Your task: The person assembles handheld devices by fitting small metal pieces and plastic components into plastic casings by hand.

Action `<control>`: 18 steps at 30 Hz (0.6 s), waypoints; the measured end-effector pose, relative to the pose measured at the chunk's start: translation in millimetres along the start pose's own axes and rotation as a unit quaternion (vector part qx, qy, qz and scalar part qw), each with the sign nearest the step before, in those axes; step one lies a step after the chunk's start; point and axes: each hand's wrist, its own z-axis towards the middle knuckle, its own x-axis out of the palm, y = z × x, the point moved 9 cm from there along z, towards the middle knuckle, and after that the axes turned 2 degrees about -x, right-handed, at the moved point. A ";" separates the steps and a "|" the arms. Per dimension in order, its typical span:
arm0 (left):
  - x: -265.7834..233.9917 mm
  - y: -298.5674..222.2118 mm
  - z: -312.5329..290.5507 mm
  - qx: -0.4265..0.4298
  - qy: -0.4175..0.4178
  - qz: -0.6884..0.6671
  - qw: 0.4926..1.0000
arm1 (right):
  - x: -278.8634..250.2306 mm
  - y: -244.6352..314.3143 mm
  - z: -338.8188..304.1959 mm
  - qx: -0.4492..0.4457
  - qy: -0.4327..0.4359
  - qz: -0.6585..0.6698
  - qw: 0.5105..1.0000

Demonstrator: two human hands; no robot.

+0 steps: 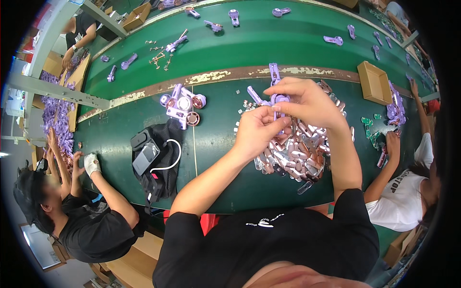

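Both my hands meet over a pile of small shiny silver and rose-gold plates (297, 156) on the green table. Between my fingers is a purple plastic housing (279, 99), mostly covered by them. My left hand (257, 133) pinches it from the near left. My right hand (309, 102) reaches over from the right, thumb and fingers closed on it. Just beyond, a purple handle-shaped piece (274, 72) lies at the belt's edge. To the left sits a cluster of purple housings with round copper-coloured rings (182, 104).
A black bag (168, 153) with devices and a white cable lies left of me. Beyond the ledge, a green belt (269, 41) carries scattered purple housings. At right are a cardboard tray (374, 82) and green circuit boards (370, 129). Co-workers sit on both sides.
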 end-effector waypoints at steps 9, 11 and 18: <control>-9.0 -47.5 -11.1 0.115 -0.099 0.435 0.887 | -2.8 32.7 -7.6 -0.077 -0.083 -0.133 0.985; -9.6 -54.5 -11.2 0.131 -0.127 0.421 0.889 | -1.0 33.2 -7.1 -0.067 -0.110 -0.143 0.981; -42.1 -96.4 19.1 0.263 -0.174 0.251 0.915 | -51.4 -30.0 -3.4 -0.033 -0.354 0.151 0.922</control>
